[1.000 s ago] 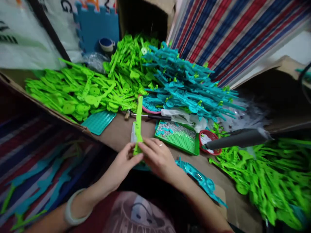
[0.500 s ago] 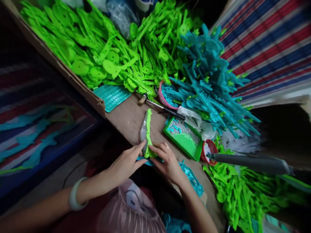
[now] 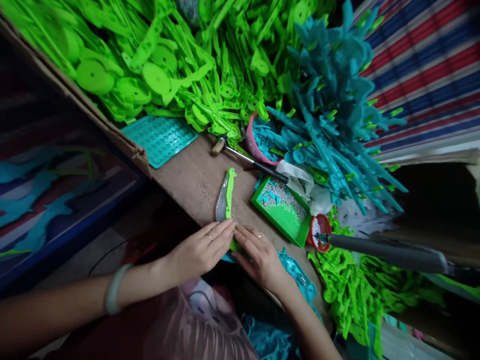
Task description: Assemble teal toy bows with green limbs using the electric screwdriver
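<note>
A narrow lime-green plastic part (image 3: pixel 230 194) with a curved grey blade-like strip (image 3: pixel 222 202) along its left side lies at the table's front edge. My left hand (image 3: pixel 197 250) presses on its near end, fingers straight and together. From the other side, my right hand (image 3: pixel 260 257) holds the same end with closed fingers. Both sets of fingertips meet there and hide most of that end. Under my hands shows a bit of a teal piece, its shape mostly covered. Beside my right wrist lies a teal plastic shell (image 3: pixel 296 272).
Heaped lime-green parts (image 3: pixel 157 75) and teal parts (image 3: pixel 330 100) fill the back. A hammer (image 3: pixel 243 159), teal mat (image 3: pixel 161 140), pink basket (image 3: pixel 253 140), green tray (image 3: pixel 281 212) with small metal bits and red basket (image 3: pixel 320 232) surround the work spot. A dark rod (image 3: pixel 386 252) juts in from the right.
My left hand has shifted up and right, its fingers now lying over the near end of the green part. The whole view has moved closer to the table.
</note>
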A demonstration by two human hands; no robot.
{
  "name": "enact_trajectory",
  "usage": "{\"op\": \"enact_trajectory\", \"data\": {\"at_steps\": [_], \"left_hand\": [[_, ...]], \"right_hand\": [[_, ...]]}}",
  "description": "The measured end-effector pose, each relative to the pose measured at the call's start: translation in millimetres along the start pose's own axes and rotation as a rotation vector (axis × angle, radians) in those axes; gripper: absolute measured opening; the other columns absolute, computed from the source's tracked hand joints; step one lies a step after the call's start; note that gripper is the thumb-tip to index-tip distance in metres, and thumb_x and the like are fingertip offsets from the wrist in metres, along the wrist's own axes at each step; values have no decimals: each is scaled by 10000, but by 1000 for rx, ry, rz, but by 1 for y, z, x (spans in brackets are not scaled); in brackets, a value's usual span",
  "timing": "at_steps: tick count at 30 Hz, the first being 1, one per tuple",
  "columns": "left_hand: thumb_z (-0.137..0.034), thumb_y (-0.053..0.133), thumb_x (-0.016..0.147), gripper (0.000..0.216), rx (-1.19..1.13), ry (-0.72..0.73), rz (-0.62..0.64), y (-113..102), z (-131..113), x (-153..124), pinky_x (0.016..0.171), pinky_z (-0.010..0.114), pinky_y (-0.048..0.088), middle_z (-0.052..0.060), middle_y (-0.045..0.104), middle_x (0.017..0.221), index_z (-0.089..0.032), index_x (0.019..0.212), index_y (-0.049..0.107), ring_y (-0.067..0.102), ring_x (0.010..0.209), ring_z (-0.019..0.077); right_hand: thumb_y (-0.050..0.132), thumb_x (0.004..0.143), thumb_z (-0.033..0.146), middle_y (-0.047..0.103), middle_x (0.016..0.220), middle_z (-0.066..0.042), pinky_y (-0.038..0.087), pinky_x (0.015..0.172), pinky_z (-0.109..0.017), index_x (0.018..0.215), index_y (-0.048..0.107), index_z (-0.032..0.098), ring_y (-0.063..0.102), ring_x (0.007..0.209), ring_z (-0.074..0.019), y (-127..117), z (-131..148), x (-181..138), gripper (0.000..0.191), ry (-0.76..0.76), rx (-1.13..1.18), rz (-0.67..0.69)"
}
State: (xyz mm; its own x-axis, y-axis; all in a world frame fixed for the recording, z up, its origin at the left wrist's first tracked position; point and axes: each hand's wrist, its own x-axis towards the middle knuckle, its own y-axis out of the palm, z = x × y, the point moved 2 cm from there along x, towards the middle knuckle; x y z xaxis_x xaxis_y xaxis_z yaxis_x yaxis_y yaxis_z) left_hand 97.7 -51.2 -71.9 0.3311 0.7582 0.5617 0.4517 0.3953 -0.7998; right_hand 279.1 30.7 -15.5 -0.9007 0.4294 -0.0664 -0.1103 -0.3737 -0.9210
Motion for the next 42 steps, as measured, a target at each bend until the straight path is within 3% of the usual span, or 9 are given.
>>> {"op": "enact_trajectory", "data": {"at_steps": [2, 4, 6, 9, 12, 16, 22, 37, 42], "left_hand": [[-78, 380, 974, 401, 75, 67, 4, -1, 0, 3, 1076, 392, 488, 197, 658, 1358, -1, 1288, 618, 610, 1296, 288], [-77, 362, 977, 398, 113, 106, 21, -5, 0, 7, 1043, 400, 509, 199, 677, 1326, 3, 1248, 642, 633, 1263, 299], [-77, 364, 979, 388, 122, 120, 25, -8, 0, 10, 1017, 404, 522, 207, 690, 1299, 3, 1226, 653, 648, 1242, 302], [-72, 407, 975, 354, 82, 113, 1, -10, 0, 9, 996, 411, 527, 227, 693, 1283, -1, 1216, 656, 654, 1235, 303], [-79, 463, 968, 333, 40, 95, -4, -8, 2, 3, 993, 422, 524, 233, 676, 1312, -3, 1232, 650, 641, 1258, 322], [-100, 476, 984, 338, 49, 103, 2, -4, 6, -5, 995, 412, 512, 225, 667, 1328, 4, 1261, 639, 644, 1255, 325], [-233, 534, 1010, 414, -11, 119, 28, -1, 9, -5, 1012, 430, 500, 239, 657, 1332, 20, 1333, 590, 602, 1309, 344], [-210, 536, 1007, 417, 16, 156, 91, -6, 10, 1, 1085, 428, 456, 270, 670, 1301, 69, 1309, 604, 578, 1328, 354], [-173, 593, 969, 406, -35, 131, 105, -6, 8, 4, 1136, 429, 432, 278, 639, 1334, 65, 1298, 606, 542, 1360, 355]], "right_hand": [[602, 964, 270, 681, 1313, -129, 574, 994, -454, 1329, 593, 193, 650, 1195, -266, -17, -1, 10, 373, 30, 113, 6], [580, 983, 309, 733, 978, -58, 591, 816, -363, 1041, 686, 216, 689, 901, -195, -39, -2, 30, 152, 116, 354, -146], [488, 1024, 386, 549, 636, 19, 506, 614, -281, 736, 600, 219, 553, 608, -119, -62, -3, 57, 352, 206, 599, -419], [413, 1040, 428, 368, 568, 60, 412, 550, -229, 654, 498, 211, 404, 508, -72, -87, -1, 102, 451, 255, 732, -632], [511, 992, 294, 448, 631, 71, 412, 609, -196, 731, 555, 171, 454, 567, -39, -90, -3, 128, 292, 324, 732, -502], [539, 912, 173, 642, 811, 35, 501, 721, -226, 911, 546, 179, 622, 754, -88, -47, -16, 107, 10, 512, 861, -369], [494, 915, 164, 741, 1081, -64, 556, 950, -370, 1047, 504, 207, 708, 1036, -158, 17, -14, 54, 139, 638, 1087, -409], [591, 871, 165, 747, 1071, -80, 558, 895, -398, 1076, 545, 188, 710, 983, -192, 6, -14, 48, 212, 642, 1015, -279], [563, 891, 184, 734, 1122, -108, 568, 885, -379, 1105, 514, 188, 717, 998, -190, 16, -17, 43, 220, 667, 1253, -304]]}}
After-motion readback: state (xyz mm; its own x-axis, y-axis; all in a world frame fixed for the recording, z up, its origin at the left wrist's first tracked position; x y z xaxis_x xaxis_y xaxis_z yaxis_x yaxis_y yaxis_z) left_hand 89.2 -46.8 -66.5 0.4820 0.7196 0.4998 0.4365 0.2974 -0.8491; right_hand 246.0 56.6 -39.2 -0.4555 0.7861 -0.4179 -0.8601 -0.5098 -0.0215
